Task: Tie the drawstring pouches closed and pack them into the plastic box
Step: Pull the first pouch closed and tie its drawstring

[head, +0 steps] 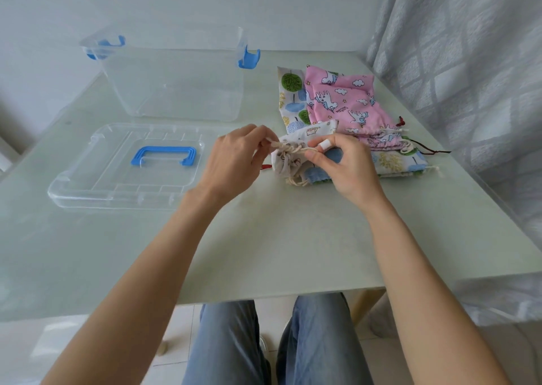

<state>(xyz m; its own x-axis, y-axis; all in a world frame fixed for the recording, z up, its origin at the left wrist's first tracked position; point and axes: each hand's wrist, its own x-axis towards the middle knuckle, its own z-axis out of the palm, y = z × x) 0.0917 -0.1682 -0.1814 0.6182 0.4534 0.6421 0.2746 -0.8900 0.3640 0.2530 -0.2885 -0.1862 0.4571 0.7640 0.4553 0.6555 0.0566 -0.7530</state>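
A small cream drawstring pouch [286, 162] with little animal prints sits mid-table, its neck gathered. My left hand [234, 162] pinches one end of its beige cord [293, 149], and my right hand [343, 165], with a white band on one finger, pinches the other end. Behind them lies a pile of pouches: two pink unicorn ones [346, 103] on top of tree-print ones [290, 91]. The clear plastic box [176, 80] with blue latches stands open and bare at the back left.
The box's clear lid [88, 179] with a blue handle lies flat at the left, in front of the box. A grey curtain [469, 62] hangs along the table's right edge. My knees show below the near edge of the pale green table [278, 238].
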